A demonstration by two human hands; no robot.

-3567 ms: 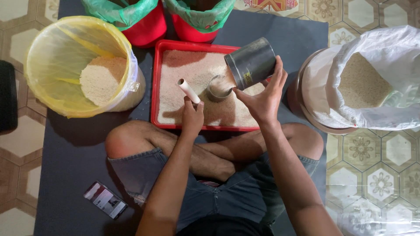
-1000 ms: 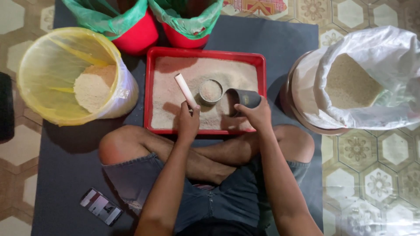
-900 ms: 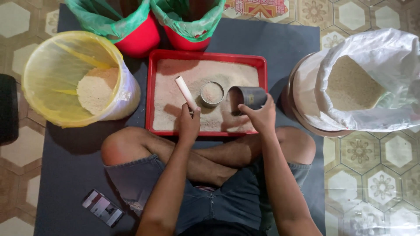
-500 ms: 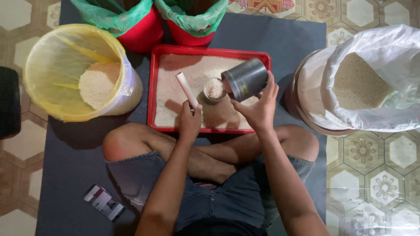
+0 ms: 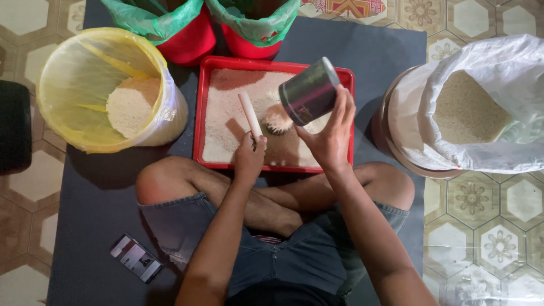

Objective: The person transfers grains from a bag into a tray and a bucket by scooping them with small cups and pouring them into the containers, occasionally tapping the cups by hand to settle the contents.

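Note:
I sit cross-legged on a dark mat behind a red tray (image 5: 211,65) covered in pale grain. My right hand (image 5: 330,133) grips a dark metal can (image 5: 309,90), tilted mouth-down to the left above the tray, with grain spilling from it onto a small heaped cup (image 5: 276,120) standing in the tray. My left hand (image 5: 250,156) rests at the tray's near rim and holds a white stick (image 5: 250,114) that points up and away over the grain.
A yellow-lined bucket (image 5: 68,68) partly filled with grain stands at the left. Two red buckets with green liners (image 5: 170,28) sit behind the tray. A white sack of grain (image 5: 481,107) in a tub is at the right. A phone (image 5: 136,258) lies by my left knee.
My right hand scooped the can through the grain in the tray, lifted it and tilted it over the small cup, where grain now pours. The left hand and stick stayed put.

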